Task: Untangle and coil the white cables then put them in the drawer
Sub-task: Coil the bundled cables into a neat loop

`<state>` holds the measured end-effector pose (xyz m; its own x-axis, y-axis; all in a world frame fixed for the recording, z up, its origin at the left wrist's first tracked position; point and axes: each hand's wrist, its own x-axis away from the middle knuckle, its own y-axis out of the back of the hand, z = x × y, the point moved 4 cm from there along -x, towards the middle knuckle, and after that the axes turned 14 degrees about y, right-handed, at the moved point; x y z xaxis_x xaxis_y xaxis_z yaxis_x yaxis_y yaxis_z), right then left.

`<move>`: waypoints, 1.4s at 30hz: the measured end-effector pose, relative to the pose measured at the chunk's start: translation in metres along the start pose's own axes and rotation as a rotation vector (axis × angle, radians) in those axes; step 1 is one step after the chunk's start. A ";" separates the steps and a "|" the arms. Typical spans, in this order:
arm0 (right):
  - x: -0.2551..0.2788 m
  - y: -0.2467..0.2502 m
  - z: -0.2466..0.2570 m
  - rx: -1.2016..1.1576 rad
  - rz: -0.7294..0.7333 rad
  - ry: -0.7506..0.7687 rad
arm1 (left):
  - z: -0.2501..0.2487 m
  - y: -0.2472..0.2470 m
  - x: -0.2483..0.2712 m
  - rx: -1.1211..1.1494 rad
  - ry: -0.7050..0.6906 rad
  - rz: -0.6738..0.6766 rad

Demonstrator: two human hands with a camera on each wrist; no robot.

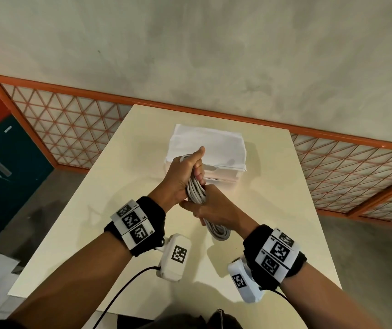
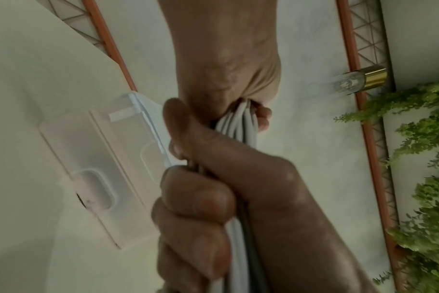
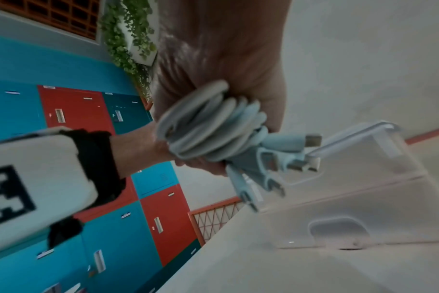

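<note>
Over the smooth cream table (image 1: 83, 217), both hands grip coiled white cables (image 1: 196, 191).

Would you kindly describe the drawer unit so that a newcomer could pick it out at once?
On the cream table, look towards the far edge by the orange-framed lattice railing. There stands the drawer unit, a small translucent white plastic box just beyond both hands. A folded white cloth lies on its top, and its front shows recessed handle cut-outs.
</note>
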<state>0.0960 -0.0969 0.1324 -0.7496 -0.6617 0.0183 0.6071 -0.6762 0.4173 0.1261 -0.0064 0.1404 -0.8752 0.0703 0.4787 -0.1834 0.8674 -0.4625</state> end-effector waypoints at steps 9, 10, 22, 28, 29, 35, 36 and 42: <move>0.002 0.013 0.000 -0.078 0.031 -0.031 | -0.002 -0.002 0.007 0.148 0.081 0.295; 0.002 0.013 -0.001 -0.111 0.024 -0.038 | -0.002 -0.003 0.008 0.136 0.081 0.290; 0.003 0.009 -0.007 -0.202 -0.116 -0.024 | -0.012 0.002 0.008 -0.090 0.040 0.126; 0.004 0.006 -0.010 -0.106 -0.075 -0.056 | -0.007 0.000 0.003 -0.125 -0.038 0.064; 0.005 0.005 -0.011 -0.089 -0.053 -0.069 | -0.005 0.000 0.001 -0.145 -0.025 0.047; 0.013 0.003 -0.024 -0.135 0.075 -0.186 | 0.014 0.008 -0.010 -0.223 0.083 -0.061; 0.014 0.004 -0.027 -0.159 0.093 -0.200 | 0.018 0.009 -0.012 -0.187 0.114 -0.011; 0.019 0.009 -0.045 -0.297 0.129 -0.279 | 0.034 -0.003 -0.012 -0.134 0.102 0.233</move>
<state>0.0986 -0.1301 0.0958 -0.6804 -0.6615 0.3154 0.7196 -0.6846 0.1165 0.1222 -0.0265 0.1107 -0.8361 0.3182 0.4469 0.0837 0.8791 -0.4693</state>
